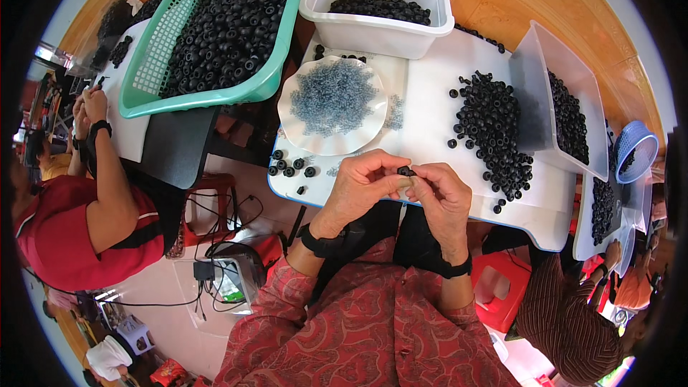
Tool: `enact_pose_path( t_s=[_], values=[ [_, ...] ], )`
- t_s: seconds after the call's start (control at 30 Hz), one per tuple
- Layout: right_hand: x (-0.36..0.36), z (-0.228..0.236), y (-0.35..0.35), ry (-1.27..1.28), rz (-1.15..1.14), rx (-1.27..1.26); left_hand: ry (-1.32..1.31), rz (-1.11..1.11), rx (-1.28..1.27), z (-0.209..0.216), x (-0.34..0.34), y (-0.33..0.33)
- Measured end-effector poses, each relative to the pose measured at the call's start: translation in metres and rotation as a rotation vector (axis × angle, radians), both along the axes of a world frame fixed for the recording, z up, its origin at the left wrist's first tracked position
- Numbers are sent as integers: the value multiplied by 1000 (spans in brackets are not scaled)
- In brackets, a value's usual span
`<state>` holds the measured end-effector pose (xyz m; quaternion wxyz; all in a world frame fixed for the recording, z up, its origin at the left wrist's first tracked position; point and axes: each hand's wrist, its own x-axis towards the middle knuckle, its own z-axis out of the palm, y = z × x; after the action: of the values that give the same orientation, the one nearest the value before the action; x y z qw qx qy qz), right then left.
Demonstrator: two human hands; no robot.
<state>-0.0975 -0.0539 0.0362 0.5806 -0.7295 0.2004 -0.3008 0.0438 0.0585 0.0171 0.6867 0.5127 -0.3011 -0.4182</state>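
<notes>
Over the table's front edge, my left hand (364, 188) and my right hand (442, 197) meet, their fingertips pinched round a small black ring-like part (406, 171). Fingers hide much of it. Just beyond my left hand lies a white wavy-rimmed plate (292, 129) heaped with small clear bluish-grey pieces (335, 93). Several black round parts (289, 171) sit at the table's left corner, left of my left hand. A pile of smaller black ring-shaped parts (491, 125) spreads across the white table past my right hand.
A green basket (132, 93) full of black round parts stands at far left. Behind the plate is a white tub (376, 32); a translucent bin (534, 64) leans at right. Co-workers sit on both sides, one in a red shirt (93, 222). Cables (215, 272) hang below left.
</notes>
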Motion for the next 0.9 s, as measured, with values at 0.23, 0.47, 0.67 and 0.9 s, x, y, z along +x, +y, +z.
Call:
enact_pose_path(
  t_s=[0.23,0.47,0.67,0.9],
  values=[
    [0,-2,1,-4,-15,18,-80,-8,-19,6,2,-2],
    [-1,1,0,4,33,40,-31,-76,3,7,9,1],
    [2,-3,4,22,14,60,-21,-78,33,4,10,2],
    [4,-8,4,-3,-41,58,186,12,-18,-7,-3,-1]
  ],
)
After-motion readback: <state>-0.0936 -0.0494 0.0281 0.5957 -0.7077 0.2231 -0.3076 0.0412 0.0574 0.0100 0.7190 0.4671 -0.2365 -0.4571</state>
